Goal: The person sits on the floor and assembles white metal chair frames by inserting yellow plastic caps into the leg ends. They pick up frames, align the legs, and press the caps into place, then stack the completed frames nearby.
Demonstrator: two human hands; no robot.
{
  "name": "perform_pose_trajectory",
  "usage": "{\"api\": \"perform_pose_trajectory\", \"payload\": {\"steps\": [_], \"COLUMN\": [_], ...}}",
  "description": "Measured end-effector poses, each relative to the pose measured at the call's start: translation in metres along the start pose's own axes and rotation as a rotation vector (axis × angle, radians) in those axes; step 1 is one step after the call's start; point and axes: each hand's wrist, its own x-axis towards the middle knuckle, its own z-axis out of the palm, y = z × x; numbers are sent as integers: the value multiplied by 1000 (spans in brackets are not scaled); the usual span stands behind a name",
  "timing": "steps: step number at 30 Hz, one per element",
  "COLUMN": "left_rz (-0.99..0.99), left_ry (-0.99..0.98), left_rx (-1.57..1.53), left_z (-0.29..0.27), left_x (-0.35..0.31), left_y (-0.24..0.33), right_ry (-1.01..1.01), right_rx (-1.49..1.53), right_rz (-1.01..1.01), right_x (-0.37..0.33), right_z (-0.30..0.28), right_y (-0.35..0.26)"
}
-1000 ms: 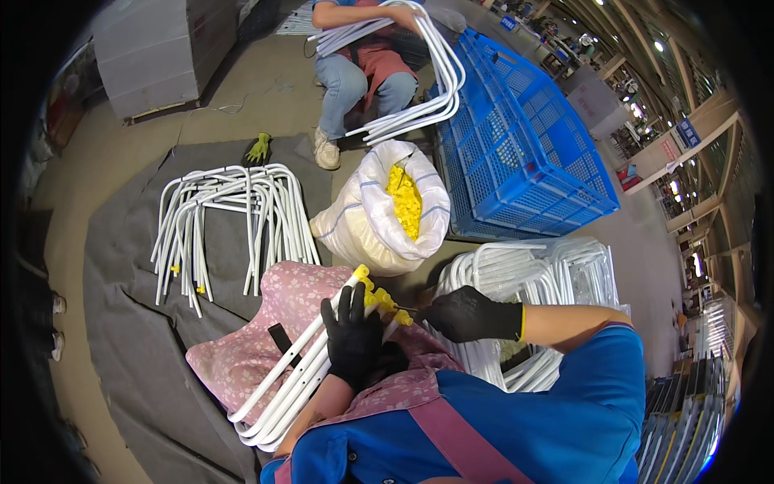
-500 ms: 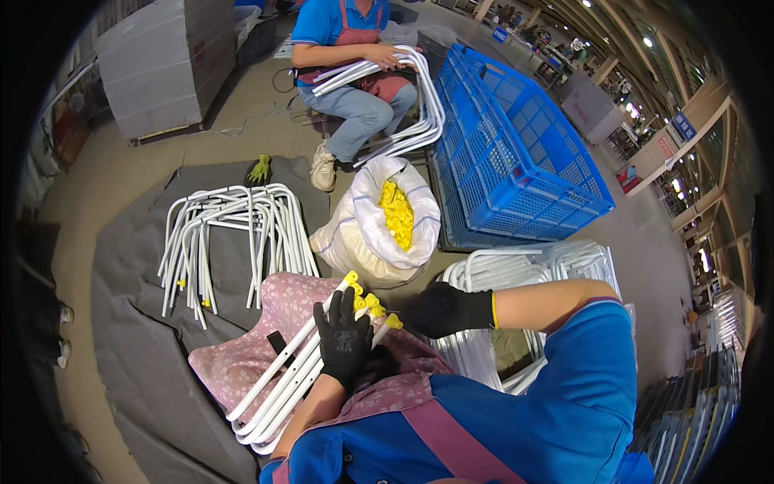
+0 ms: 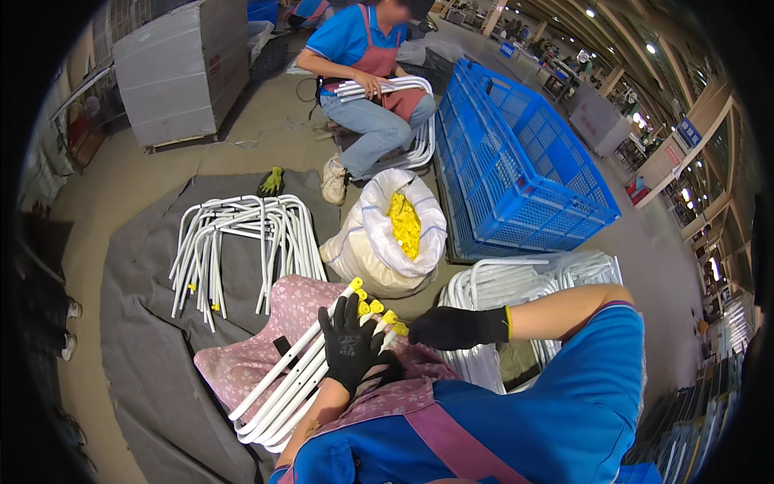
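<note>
A bundle of bent white metal tubes (image 3: 278, 390) lies slanting across my lap, with yellow plastic caps (image 3: 376, 306) at the upper ends. My left hand (image 3: 351, 345), in a black glove, lies over the tubes just below the caps and grips them, fingers across the bundle. My right hand (image 3: 459, 327), also black-gloved, has curled fingers and is beside the rightmost cap (image 3: 401, 329); what its fingertips hold, if anything, is hidden. A white woven sack (image 3: 355, 246) filled with loose yellow caps (image 3: 404, 226) stands just beyond my hands.
More bent white tubes (image 3: 242, 211) lie on a grey cloth (image 3: 145, 323) at left, near a yellow-green glove (image 3: 272, 182). Plastic-wrapped white tubes (image 3: 516, 274) are stacked at right. A blue crate (image 3: 516, 185) stands beyond. Opposite sits a co-worker (image 3: 367, 97) holding white tubes.
My right hand has come lower, close to the rightmost cap. My left hand stays on the tubes. The co-worker's tubes have been lowered, and the whole view has shifted slightly.
</note>
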Motion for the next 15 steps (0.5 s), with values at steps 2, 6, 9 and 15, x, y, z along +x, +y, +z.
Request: {"api": "perform_pose_trajectory", "payload": {"steps": [2,6,9,15], "left_rz": [16,-29,-32,3], "left_ry": [-6,-95,-126,-45], "left_rx": [-19,123,101,137], "left_z": [1,5,5,4], "left_x": [0,2,2,-1], "left_y": [2,1,2,6], "right_ry": [-344,-619,-426,-225], "right_rx": [-425,-201,-367,-331], "right_rz": [219,651,259,498], "right_x": [-11,-5,-4,-10], "right_z": [-15,-41,-67,-54], "right_y": [-24,-73,-88,-86]}}
